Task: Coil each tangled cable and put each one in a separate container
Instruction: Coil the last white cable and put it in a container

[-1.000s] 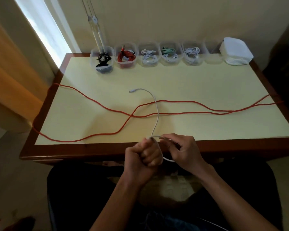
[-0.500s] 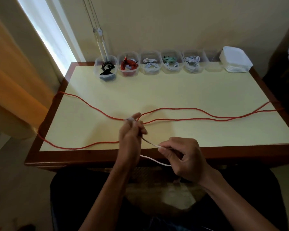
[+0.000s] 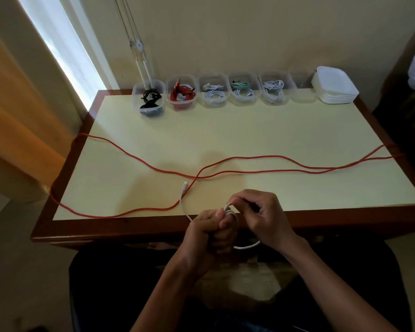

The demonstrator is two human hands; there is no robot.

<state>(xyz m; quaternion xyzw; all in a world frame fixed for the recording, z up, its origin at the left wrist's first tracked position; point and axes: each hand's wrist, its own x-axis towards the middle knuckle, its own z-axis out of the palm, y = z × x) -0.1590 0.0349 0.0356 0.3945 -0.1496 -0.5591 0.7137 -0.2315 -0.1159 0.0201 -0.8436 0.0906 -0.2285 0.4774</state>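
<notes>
Coiling a thin white cable (image 3: 183,207), a person is sitting at the near edge of a table (image 3: 249,130), with the loops gathered between both hands just above that edge. The left hand (image 3: 210,232) is curling into a fist around the gathered turns, fingers clamped on the bundle. The right hand (image 3: 261,215) is pinching the top of a loop just beside the left fingers, thumb and fingertips closed on the cable. One loop is hanging below the right palm, off the table. A short free tail is running away from the left fingers, up and to the left, ending in a white plug (image 3: 185,184) lying on the tabletop. That plug is resting right beside a long red cable (image 3: 273,158), which is sprawling well beyond the fingers from one side of the table to the other. Judging by this, the coiling of the white cable is nearly finished; the next move likely calls for winding in the remaining tail without snagging the red cable. Far beyond the fingertips, along the wall, a row of clear containers (image 3: 225,92) is holding coiled cables, and one empty container (image 3: 302,92) is waiting beside a stack of white lids (image 3: 334,86). Open tabletop is lying between the hands and that row.
</notes>
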